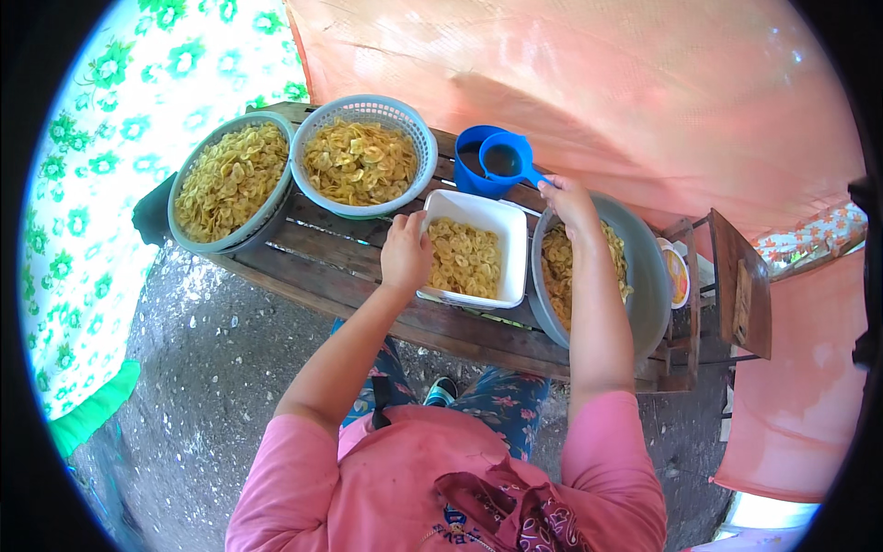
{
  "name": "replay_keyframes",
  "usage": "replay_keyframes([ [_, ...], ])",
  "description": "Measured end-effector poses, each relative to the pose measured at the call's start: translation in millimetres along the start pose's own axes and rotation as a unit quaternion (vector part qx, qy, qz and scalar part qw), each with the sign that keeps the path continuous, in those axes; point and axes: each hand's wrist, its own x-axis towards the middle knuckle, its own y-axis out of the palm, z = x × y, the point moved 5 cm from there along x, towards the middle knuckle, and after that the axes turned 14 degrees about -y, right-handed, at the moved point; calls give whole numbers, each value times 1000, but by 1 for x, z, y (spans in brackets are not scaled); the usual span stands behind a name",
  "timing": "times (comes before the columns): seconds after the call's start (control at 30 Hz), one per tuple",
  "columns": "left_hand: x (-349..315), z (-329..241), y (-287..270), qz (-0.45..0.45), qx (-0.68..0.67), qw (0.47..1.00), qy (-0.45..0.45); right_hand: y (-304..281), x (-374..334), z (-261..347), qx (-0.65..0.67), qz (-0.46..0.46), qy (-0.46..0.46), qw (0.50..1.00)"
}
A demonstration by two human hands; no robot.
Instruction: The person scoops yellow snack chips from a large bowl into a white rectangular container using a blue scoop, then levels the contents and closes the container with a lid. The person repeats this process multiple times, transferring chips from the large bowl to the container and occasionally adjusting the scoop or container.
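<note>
My right hand point(570, 202) is closed round the handle of a blue dipper point(504, 156), which is over the rim of a blue pail point(469, 170) holding dark liquid. Dark liquid also shows in the dipper. With my left hand point(406, 253) I grip the left rim of a white rectangular tub point(518, 248). Thin yellow chips point(464, 259) cover the tub's bottom. Below my right forearm stands a wide grey basin point(649, 285) with more chips in it, partly hidden by the arm.
Left of the tub, a pale round strainer basket point(423, 138) and a grey-green basin point(184, 235) are heaped with chips. All stand on a slatted wooden table point(336, 235). A round lidded container point(676, 274) and a wooden chair point(740, 285) are at the right. An orange sheet point(589, 83) hangs behind.
</note>
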Motion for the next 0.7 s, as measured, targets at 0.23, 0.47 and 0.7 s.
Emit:
replay_keyframes([
  [0.23, 1, 2, 2, 10, -6, 1000, -18, 11, -80, 16, -220, 12, -93, 971],
  [0.47, 3, 4, 3, 10, -15, 1000, -25, 48, -140, 41, -423, 14, -320, 848],
  [0.7, 3, 6, 4, 26, -45, 998, -45, 22, -99, 35, -307, -40, -257, 915],
])
